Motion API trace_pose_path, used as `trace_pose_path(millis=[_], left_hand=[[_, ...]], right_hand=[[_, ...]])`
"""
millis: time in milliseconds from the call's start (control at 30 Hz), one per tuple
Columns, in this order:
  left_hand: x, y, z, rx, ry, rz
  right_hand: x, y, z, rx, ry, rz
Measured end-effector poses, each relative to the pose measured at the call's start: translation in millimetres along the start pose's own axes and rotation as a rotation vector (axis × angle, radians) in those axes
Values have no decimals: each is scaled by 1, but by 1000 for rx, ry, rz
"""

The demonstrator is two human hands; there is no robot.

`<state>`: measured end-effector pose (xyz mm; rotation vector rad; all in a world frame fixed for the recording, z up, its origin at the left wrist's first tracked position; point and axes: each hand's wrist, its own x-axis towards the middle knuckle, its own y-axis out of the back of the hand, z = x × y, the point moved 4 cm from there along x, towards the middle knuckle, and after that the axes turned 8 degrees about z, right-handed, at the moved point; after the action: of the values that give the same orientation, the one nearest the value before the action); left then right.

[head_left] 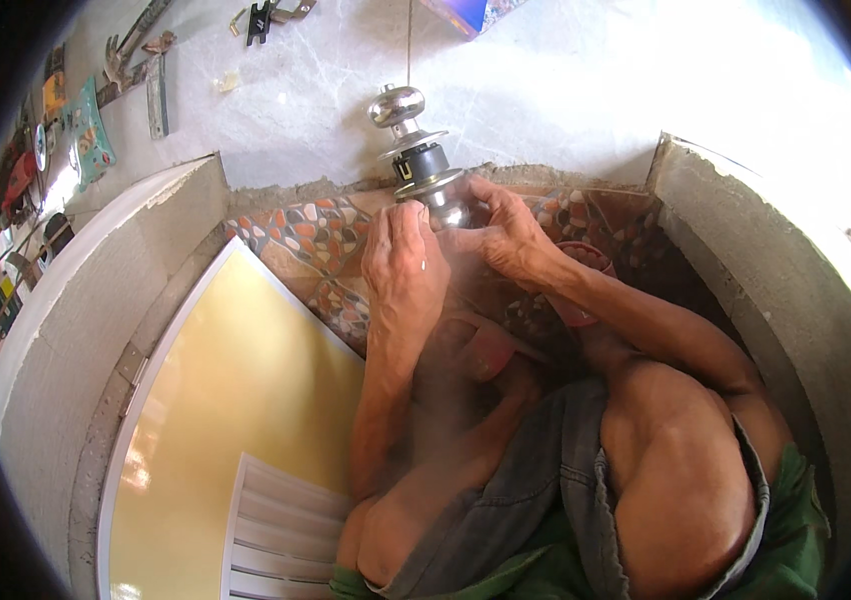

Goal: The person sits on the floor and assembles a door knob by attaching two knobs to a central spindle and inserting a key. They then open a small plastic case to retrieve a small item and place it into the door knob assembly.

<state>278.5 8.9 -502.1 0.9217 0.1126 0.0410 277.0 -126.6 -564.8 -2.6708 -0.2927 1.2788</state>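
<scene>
A silver doorknob set [421, 160] stands on the pale tiled floor's edge in front of me, its round far knob pointing away and its dark middle barrel between two round plates. My right hand [514, 238] has thumb and fingers around the near knob [451, 212]. Against the left side of that same knob, my left hand [406, 258] is closed, fingertips pinched together. Whatever those fingertips hold, if anything, is too small or hidden to make out.
A yellow door panel [246, 340] with white louvres leans at the left. Concrete wall ends [136, 235] flank me on both sides. Beyond the left one lie a hammer [131, 45] and other tools. Small metal lock parts [261, 22] and a blue box [466, 14] lie farther off.
</scene>
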Motion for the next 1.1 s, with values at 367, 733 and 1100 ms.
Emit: trace_pose_path(millis=[367,733,1100], left_hand=[[-1,-3,-2,8,-67,81],[-4,-6,-2,-30,-78,162],[-3,-4,0,-20,-58,177]], right_hand=[[-1,-1,2,-119,115,44],[-2,0,-10,-202,163,-27],[-11,-3,-19,-79,64,-43]])
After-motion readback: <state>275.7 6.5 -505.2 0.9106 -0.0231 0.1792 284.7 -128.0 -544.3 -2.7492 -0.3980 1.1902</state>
